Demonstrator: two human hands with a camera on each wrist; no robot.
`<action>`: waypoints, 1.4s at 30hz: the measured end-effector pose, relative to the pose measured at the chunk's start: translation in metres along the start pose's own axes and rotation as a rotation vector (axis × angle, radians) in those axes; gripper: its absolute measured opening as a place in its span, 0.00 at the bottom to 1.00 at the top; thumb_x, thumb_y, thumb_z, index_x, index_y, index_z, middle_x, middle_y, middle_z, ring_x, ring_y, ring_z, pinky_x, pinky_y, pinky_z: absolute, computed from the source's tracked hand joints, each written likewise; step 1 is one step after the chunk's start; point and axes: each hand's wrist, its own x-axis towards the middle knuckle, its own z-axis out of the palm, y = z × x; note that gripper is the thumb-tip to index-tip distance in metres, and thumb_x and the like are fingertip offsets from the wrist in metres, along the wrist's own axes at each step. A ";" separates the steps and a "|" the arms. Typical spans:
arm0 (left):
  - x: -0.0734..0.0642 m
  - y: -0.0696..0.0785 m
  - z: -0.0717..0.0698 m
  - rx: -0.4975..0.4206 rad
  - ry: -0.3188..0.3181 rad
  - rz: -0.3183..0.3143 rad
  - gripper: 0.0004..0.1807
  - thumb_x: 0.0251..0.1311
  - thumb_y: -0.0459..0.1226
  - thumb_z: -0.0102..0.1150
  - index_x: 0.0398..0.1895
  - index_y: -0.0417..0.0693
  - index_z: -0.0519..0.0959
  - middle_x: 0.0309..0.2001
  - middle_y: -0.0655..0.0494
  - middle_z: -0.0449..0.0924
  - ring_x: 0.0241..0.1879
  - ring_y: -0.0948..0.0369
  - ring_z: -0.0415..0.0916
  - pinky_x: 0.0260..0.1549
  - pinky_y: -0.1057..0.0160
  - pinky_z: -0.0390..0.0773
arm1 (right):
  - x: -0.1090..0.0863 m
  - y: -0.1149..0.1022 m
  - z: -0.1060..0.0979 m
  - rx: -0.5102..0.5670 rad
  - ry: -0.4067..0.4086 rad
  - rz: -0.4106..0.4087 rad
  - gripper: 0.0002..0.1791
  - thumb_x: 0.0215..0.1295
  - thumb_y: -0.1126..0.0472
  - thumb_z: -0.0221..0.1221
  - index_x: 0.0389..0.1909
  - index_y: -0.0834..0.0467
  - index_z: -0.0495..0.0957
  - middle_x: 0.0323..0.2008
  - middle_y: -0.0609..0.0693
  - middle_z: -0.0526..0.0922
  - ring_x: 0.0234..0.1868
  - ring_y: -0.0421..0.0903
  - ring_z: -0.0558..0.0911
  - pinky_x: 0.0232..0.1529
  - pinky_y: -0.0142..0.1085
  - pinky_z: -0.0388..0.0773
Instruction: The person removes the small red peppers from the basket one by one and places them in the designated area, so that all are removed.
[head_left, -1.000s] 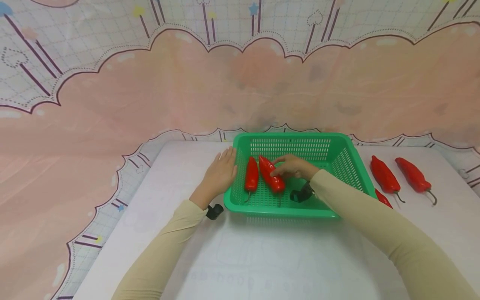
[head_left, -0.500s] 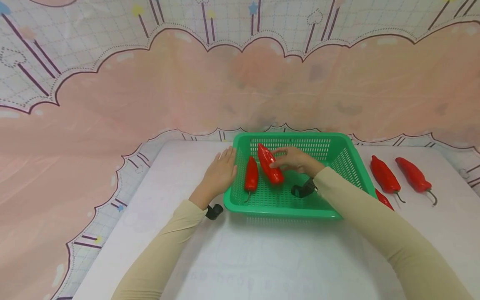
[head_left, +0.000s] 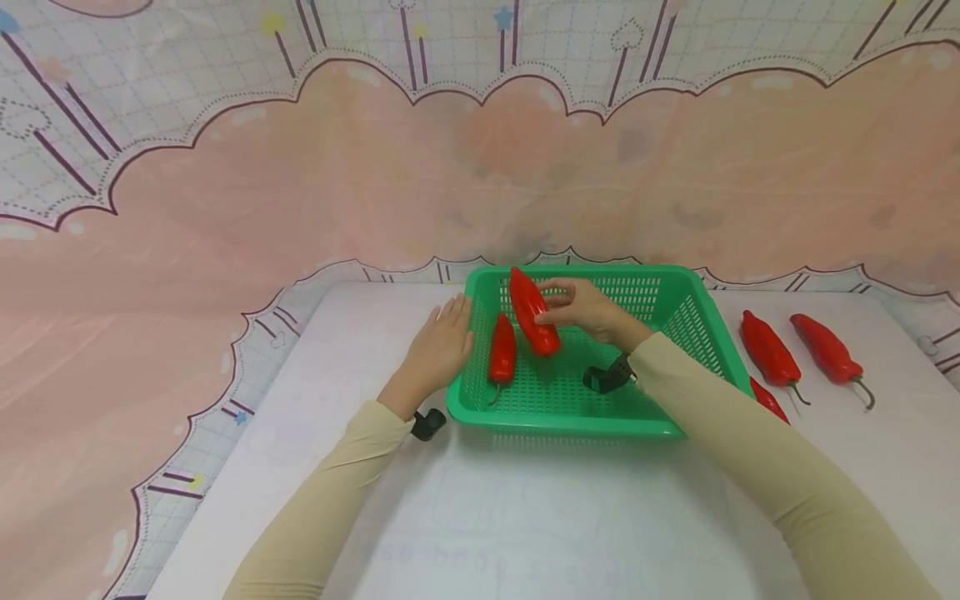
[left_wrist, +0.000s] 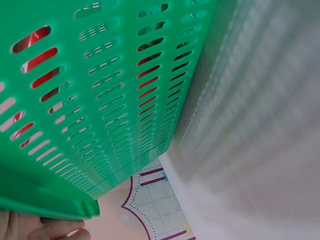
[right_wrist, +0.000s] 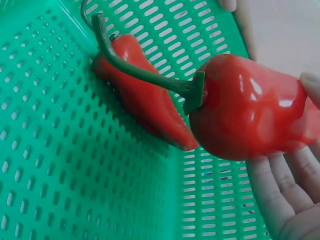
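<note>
Inside the left part of a green plastic basket (head_left: 570, 423), my right hand (head_left: 581, 310) holds a long red pepper (head_left: 534, 317) between thumb and fingers, raised above the basket floor with its tip leaning over the back wall. Its green stem (right_wrist: 145, 76) shows in the right wrist view. A second red pepper (head_left: 502, 350) lies on the basket floor close to the left wall. My left hand (head_left: 441, 346) rests against the left rim with its fingers straight; in the left wrist view its fingertips (left_wrist: 55, 227) lie along that rim.
To the basket's right on the white table (head_left: 525, 517) lie a red pepper (head_left: 770, 350) and another red pepper (head_left: 827, 348). A further red pepper (head_left: 768, 402) is partly hidden by the right sleeve. A patterned cloth (head_left: 375, 183) rises behind the table.
My right hand has lifted the pepper off the basket floor, up and toward the back wall. The left hand stays at the left rim.
</note>
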 end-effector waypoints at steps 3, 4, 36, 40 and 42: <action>0.000 0.000 0.000 -0.001 0.005 0.001 0.31 0.70 0.40 0.34 0.71 0.30 0.49 0.73 0.37 0.48 0.73 0.46 0.49 0.72 0.49 0.49 | -0.001 -0.002 0.000 -0.012 0.004 -0.027 0.34 0.60 0.70 0.59 0.68 0.61 0.60 0.65 0.65 0.67 0.62 0.61 0.71 0.59 0.56 0.71; 0.000 0.000 0.000 -0.001 0.006 0.000 0.31 0.70 0.40 0.34 0.71 0.30 0.49 0.73 0.37 0.48 0.73 0.46 0.48 0.72 0.49 0.48 | -0.002 -0.003 0.000 -0.015 0.008 -0.034 0.34 0.60 0.70 0.59 0.68 0.61 0.60 0.65 0.65 0.67 0.62 0.61 0.71 0.59 0.56 0.72; 0.001 -0.001 0.001 -0.027 -0.010 -0.021 0.31 0.71 0.40 0.35 0.71 0.32 0.49 0.73 0.38 0.48 0.73 0.46 0.48 0.73 0.50 0.47 | -0.016 -0.029 -0.008 0.058 0.149 -0.187 0.33 0.59 0.67 0.62 0.66 0.59 0.64 0.62 0.61 0.71 0.58 0.51 0.73 0.50 0.36 0.80; 0.000 0.000 0.001 -0.025 -0.010 -0.019 0.31 0.71 0.40 0.35 0.71 0.32 0.49 0.73 0.38 0.48 0.73 0.46 0.49 0.73 0.50 0.48 | -0.021 -0.032 -0.011 0.049 0.152 -0.185 0.33 0.59 0.67 0.61 0.67 0.59 0.62 0.62 0.60 0.70 0.58 0.50 0.72 0.49 0.34 0.80; 0.000 0.000 0.000 -0.026 -0.013 -0.021 0.31 0.71 0.40 0.35 0.71 0.32 0.49 0.73 0.38 0.47 0.73 0.46 0.48 0.73 0.50 0.47 | -0.024 -0.034 -0.013 0.038 0.157 -0.184 0.34 0.60 0.66 0.61 0.67 0.59 0.62 0.63 0.59 0.69 0.59 0.50 0.71 0.47 0.32 0.80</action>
